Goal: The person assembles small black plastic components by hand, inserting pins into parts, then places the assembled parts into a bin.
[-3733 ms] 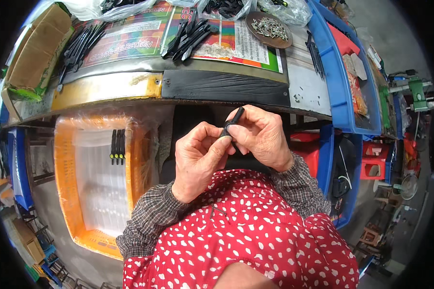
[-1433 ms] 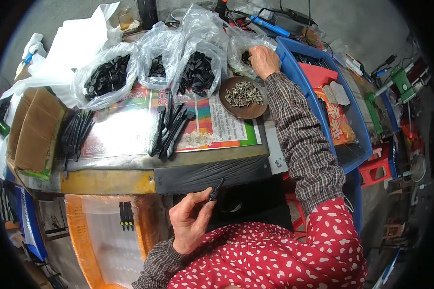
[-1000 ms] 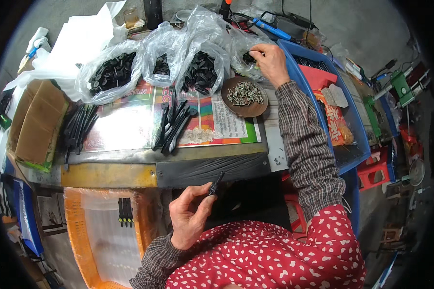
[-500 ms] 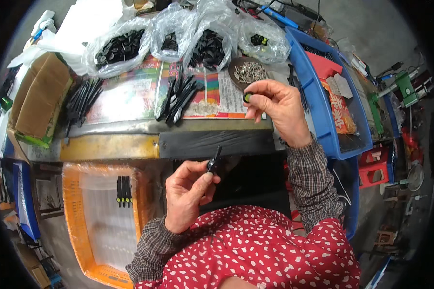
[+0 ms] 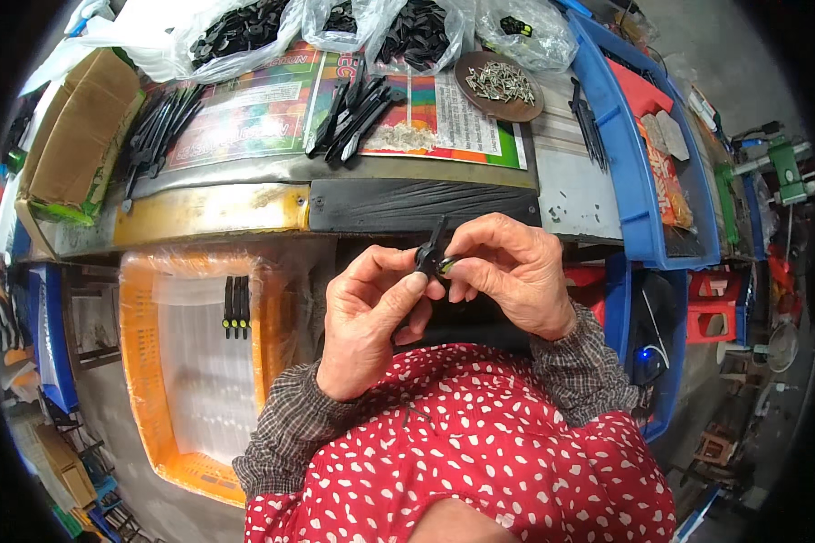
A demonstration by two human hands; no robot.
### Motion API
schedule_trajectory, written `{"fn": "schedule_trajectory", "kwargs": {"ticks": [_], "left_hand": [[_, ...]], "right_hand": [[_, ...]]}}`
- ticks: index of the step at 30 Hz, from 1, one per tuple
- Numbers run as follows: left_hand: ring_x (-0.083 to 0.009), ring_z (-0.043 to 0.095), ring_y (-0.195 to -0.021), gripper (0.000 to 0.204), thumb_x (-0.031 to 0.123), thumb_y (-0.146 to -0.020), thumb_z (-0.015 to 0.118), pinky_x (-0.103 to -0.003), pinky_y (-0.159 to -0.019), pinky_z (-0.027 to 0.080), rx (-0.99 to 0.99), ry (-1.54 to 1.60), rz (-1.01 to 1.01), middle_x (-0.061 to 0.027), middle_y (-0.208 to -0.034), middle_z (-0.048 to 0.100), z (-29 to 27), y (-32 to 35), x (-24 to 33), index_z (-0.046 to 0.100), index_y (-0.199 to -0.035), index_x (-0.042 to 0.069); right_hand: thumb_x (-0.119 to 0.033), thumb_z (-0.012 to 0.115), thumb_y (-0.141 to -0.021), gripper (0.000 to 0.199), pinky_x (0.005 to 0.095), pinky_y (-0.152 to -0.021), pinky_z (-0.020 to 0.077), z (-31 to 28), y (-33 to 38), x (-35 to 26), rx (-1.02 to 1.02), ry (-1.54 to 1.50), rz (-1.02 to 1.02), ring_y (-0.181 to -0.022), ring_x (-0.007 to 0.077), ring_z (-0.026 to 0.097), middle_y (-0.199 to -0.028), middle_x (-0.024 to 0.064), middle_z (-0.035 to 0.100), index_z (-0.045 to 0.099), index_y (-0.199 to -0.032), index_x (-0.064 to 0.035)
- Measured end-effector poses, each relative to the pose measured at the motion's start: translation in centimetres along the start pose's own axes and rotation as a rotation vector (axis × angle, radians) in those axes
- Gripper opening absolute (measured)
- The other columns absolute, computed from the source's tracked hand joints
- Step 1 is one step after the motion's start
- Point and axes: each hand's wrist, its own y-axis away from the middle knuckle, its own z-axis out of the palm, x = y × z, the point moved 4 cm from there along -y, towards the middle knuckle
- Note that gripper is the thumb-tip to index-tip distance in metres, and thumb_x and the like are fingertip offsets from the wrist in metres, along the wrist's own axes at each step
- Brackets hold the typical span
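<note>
My left hand (image 5: 367,312) pinches a black plastic part (image 5: 436,235) whose narrow stem points up and away from me. In my right hand (image 5: 521,281), thumb and forefinger grip a small round black cap (image 5: 448,264) with a yellow-green face. The two hands meet just off the bench's front edge, and the cap is right up against the wide end of the black part. Whether the pieces are joined is hidden by my fingers.
A brown dish (image 5: 518,111) of small metal pins sits on the bench, near bundled black strips (image 5: 353,113). Behind are clear bags (image 5: 285,27) of black parts. A blue tray (image 5: 638,217) stands right, a cardboard box (image 5: 81,136) left. Below, an orange basket (image 5: 145,380) holds finished-looking black pieces (image 5: 236,306).
My right hand has come down from beside the dish toward my left hand, bringing the cap to the black part. My left hand has risen slightly, and the view has tipped lower.
</note>
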Motion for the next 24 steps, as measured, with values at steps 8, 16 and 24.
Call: {"fn": "schedule_trajectory", "kwargs": {"ticks": [8, 16, 24], "left_hand": [[-0.0050, 0.050, -0.056, 0.016, 0.002, -0.093, 0.055, -0.017, -0.044, 0.034, -0.002, -0.069, 0.048, -0.0077, -0.085, 0.065, 0.13, 0.43, -0.09, 0.057, -0.108, -0.001], [-0.0043, 0.050, -0.057, 0.019, 0.002, -0.092, 0.057, -0.017, -0.045, 0.034, -0.018, -0.109, 0.072, -0.0077, -0.086, 0.065, 0.11, 0.41, -0.19, 0.057, -0.111, -0.001], [-0.0040, 0.050, -0.057, 0.019, 0.002, -0.092, 0.057, -0.017, -0.045, 0.035, -0.017, -0.118, 0.102, -0.0075, -0.086, 0.065, 0.03, 0.32, -0.20, 0.057, -0.111, -0.003]], "right_hand": [[0.003, 0.061, -0.087, 0.011, 0.0210, -0.062, 0.0536, 0.59, 0.36, -0.13, 0.016, 0.055, -0.054, -0.075, 0.0107, 0.065, -0.089, 0.0060, 0.062, 0.059, -0.098, 0.0039], [0.002, 0.062, -0.087, 0.012, 0.0212, -0.061, 0.0538, 0.65, 0.43, 0.10, 0.034, 0.045, -0.039, -0.074, 0.0100, 0.064, -0.088, 0.0046, 0.062, 0.058, -0.099, 0.0021], [0.004, 0.062, -0.087, 0.013, 0.0209, -0.062, 0.0534, 0.72, 0.26, 0.43, 0.039, -0.038, -0.005, -0.075, 0.0097, 0.063, -0.088, 0.0044, 0.061, 0.057, -0.099, 0.0016]]}}
